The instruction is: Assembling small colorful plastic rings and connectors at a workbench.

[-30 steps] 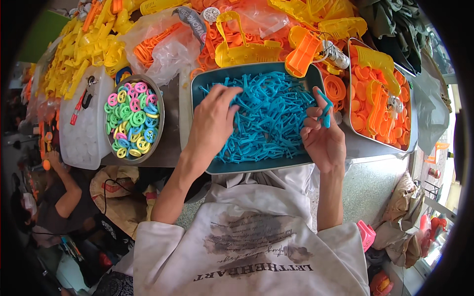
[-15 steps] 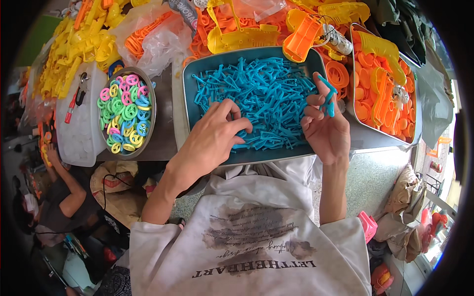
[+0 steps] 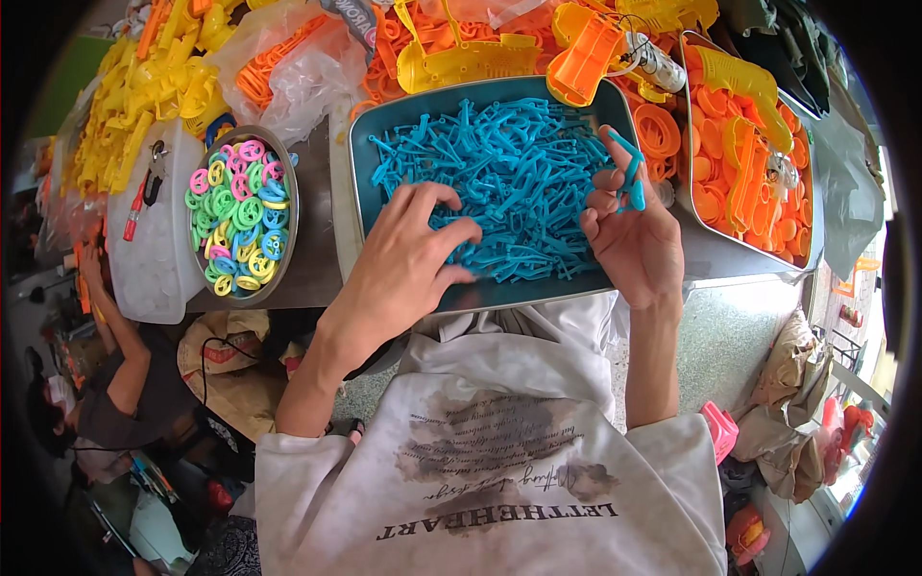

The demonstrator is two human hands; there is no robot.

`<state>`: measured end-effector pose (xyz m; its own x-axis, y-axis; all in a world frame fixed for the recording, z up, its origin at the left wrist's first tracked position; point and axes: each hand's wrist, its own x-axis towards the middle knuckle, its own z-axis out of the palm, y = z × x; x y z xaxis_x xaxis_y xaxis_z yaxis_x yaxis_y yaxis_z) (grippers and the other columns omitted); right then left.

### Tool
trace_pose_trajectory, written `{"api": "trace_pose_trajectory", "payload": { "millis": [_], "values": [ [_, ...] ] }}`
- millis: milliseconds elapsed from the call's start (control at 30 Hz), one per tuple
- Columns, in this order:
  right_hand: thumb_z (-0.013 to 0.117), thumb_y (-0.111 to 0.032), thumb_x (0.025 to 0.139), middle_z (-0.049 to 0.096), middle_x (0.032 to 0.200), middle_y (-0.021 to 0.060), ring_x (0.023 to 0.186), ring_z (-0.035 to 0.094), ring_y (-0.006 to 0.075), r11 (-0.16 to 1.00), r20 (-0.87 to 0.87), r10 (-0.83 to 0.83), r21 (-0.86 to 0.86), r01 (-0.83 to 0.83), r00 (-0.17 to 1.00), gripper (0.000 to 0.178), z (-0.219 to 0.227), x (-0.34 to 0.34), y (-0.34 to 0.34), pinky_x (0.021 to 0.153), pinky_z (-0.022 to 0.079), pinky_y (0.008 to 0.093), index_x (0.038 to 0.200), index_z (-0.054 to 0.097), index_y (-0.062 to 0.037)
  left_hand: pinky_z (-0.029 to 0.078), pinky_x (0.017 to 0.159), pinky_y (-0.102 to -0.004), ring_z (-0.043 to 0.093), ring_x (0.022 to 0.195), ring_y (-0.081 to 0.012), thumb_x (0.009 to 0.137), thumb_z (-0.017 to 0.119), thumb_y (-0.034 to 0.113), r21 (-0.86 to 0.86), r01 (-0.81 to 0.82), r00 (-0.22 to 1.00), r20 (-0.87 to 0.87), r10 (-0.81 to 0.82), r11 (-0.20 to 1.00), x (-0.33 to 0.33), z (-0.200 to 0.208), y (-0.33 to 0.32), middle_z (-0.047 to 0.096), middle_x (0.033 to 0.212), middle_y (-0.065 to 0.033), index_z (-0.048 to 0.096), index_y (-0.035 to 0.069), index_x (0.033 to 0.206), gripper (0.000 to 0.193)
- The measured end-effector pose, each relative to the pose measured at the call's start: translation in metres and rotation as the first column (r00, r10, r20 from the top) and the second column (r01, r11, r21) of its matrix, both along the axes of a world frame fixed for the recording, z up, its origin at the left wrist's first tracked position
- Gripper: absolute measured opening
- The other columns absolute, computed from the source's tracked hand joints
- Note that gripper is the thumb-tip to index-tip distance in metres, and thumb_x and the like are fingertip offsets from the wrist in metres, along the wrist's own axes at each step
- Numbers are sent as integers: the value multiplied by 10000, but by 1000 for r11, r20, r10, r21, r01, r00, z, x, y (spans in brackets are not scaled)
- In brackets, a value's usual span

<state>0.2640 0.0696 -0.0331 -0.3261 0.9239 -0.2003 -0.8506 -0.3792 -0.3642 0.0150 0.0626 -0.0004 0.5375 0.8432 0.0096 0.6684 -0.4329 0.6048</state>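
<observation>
A heap of small blue plastic parts (image 3: 523, 187) with thin arms fills the dark metal tray (image 3: 538, 295) before me. Over the tray's near left side my left hand (image 3: 399, 245) hangs with bent, spread fingers and nothing visible in them; its thumb is slightly blurred. At the tray's right edge my right hand (image 3: 642, 245) is turned palm up. Between its fingers it grips blue plastic pieces (image 3: 630, 173), which stick up past the fingertips. How many it holds I cannot tell.
An oval metal bowl (image 3: 294, 216) of coloured little wheels stands left, beside a translucent lid (image 3: 144, 269) bearing a red-handled tool (image 3: 134, 217). A metal bin (image 3: 693, 192) of orange parts stands right. Yellow shells (image 3: 471, 65) lie behind the tray. Another person's arm (image 3: 125, 360) shows far left.
My left hand has lifted a little off the blue parts, its thumb and fingers spreading apart. The right hand still holds its blue pieces, tilted slightly differently.
</observation>
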Motion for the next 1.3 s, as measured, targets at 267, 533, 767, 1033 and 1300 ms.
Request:
{"api": "trace_pose_trajectory", "payload": {
  "millis": [267, 533, 767, 1033, 1300],
  "values": [
    [497, -235, 991, 548, 967, 9, 793, 544, 108, 1000, -6, -5, 11, 5, 1000, 583, 0, 3, -2, 793, 529, 322, 1489, 226, -95, 447, 856, -393, 518, 980, -284, 715, 734, 27, 190, -125, 992, 56, 116, 974, 3, -4, 12, 533, 1038, -74, 660, 88, 939, 244],
    [483, -243, 999, 547, 962, 5, 784, 542, 104, 1000, -1, -17, 6, 17, 1000, 571, 1, 2, -2, 798, 526, 322, 1487, 230, -92, 458, 817, -371, 525, 921, -262, 721, 729, 73, 135, 178, 981, 58, -187, 975, 28, -15, 14, 562, 1003, -60, 667, 105, 948, 237],
    [486, -246, 996, 549, 955, 5, 779, 536, 108, 1000, -20, -14, 6, 14, 1000, 564, 1, 2, -2, 802, 524, 332, 1481, 246, -84, 455, 871, -375, 522, 995, -293, 726, 681, -13, 290, -127, 988, -50, 147, 949, 21, -3, 16, 550, 1076, -89, 673, 91, 989, 283],
    [479, -246, 999, 549, 953, 7, 770, 531, 107, 1000, -40, -13, -4, 13, 999, 557, 2, 1, -1, 803, 522, 338, 1479, 249, -83, 396, 963, -414, 452, 1133, -310, 722, 705, 65, 145, 119, 993, -41, -114, 982, 34, -11, 6, 513, 1161, -111, 683, 82, 908, 188],
    [474, -247, 1001, 551, 951, 8, 771, 534, 107, 1000, -55, -15, 3, 15, 998, 549, 2, 2, -2, 803, 534, 342, 1476, 254, -80, 424, 952, -421, 468, 1148, -317, 710, 674, -37, 212, 69, 997, -37, -63, 975, 26, -2, 9, 524, 1166, -91, 644, 76, 858, 189]
  ]
}}
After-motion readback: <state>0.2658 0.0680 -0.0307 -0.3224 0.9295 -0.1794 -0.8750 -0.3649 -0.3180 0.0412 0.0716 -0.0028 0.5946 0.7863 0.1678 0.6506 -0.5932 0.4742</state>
